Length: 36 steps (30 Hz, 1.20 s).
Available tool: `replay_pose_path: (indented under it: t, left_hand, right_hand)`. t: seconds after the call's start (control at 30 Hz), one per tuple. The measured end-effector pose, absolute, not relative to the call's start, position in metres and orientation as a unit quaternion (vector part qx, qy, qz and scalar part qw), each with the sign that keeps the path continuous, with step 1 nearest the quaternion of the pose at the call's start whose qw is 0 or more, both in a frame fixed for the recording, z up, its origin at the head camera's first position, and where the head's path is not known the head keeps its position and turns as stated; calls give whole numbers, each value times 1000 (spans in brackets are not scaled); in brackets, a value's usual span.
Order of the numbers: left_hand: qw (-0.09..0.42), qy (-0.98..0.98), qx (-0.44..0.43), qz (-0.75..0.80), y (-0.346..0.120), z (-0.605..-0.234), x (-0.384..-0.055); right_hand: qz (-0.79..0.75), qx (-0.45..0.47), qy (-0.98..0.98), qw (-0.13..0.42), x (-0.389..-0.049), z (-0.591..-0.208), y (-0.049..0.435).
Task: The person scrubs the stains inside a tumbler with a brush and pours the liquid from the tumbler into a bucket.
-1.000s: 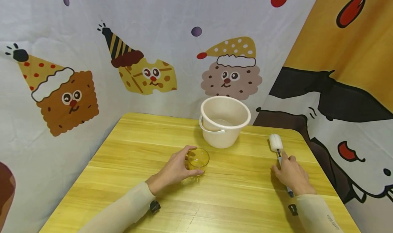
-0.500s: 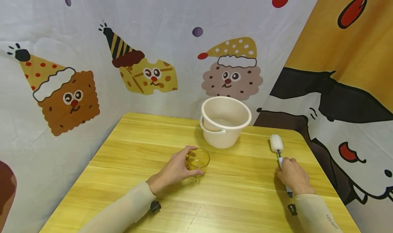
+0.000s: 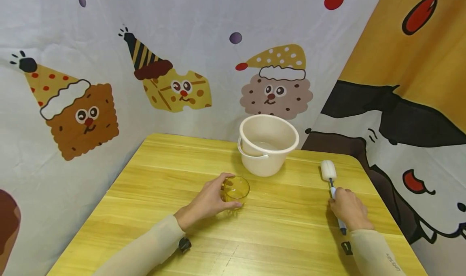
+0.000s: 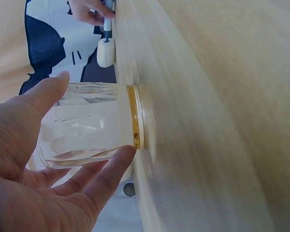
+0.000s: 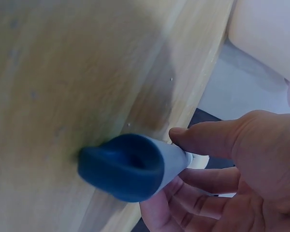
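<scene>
My left hand (image 3: 205, 197) grips a clear, amber-tinted glass cup (image 3: 237, 192), thumb on the near side and fingers on the far side. In the left wrist view the cup (image 4: 82, 125) stands with its base at the tabletop, its wall between thumb and fingers. On the right, my right hand (image 3: 350, 208) holds a cup brush by its pale handle. Its white sponge head (image 3: 328, 171) points toward the back of the table. Thumb and fingers pinch the handle in the right wrist view, where its dark blue end (image 5: 130, 166) faces the camera.
A cream bucket (image 3: 265, 165) with its handle lowered stands at the back of the yellow wood-grain table (image 3: 153, 171), behind the cup. A cartoon-printed cloth (image 3: 204, 33) hangs right behind the table.
My right hand's fingers have closed around the brush handle; earlier the index finger was extended along it. The left hand and cup stay in place.
</scene>
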<state>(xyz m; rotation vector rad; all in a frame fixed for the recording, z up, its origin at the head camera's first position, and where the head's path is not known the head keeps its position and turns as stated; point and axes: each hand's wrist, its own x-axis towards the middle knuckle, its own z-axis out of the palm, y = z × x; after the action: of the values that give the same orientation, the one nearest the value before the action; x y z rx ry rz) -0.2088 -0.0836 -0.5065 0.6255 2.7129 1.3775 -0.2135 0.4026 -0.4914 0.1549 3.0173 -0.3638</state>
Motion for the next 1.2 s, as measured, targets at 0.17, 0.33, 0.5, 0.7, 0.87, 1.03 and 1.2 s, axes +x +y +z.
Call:
replay_pose_path:
  t: [0.17, 0.33, 0.5, 0.7, 0.87, 1.03, 1.2]
  left_hand:
    - [17, 875, 202, 439, -84, -506, -208]
    - [15, 876, 205, 436, -84, -506, -209]
    - [19, 874, 208, 438, -84, -507, -210]
    - [20, 873, 209, 441, -84, -508, -211]
    - [19, 870, 212, 445, -84, -508, -211]
    - [17, 868, 214, 447, -84, -508, -211]
    - [15, 868, 215, 448, -85, -508, -211]
  right_hand:
    - [-127, 57, 989, 53, -213, -492, 403]
    - [-127, 62, 988, 54, -214, -492, 403]
    - [-133, 59, 988, 43, -213, -492, 403]
    - [-143, 55, 988, 21, -213, -492, 402]
    - [-138, 50, 989, 4, -215, -492, 401]
    - [-132, 52, 990, -3, -217, -493, 401]
    - [-131, 51, 990, -10, -218, -492, 401]
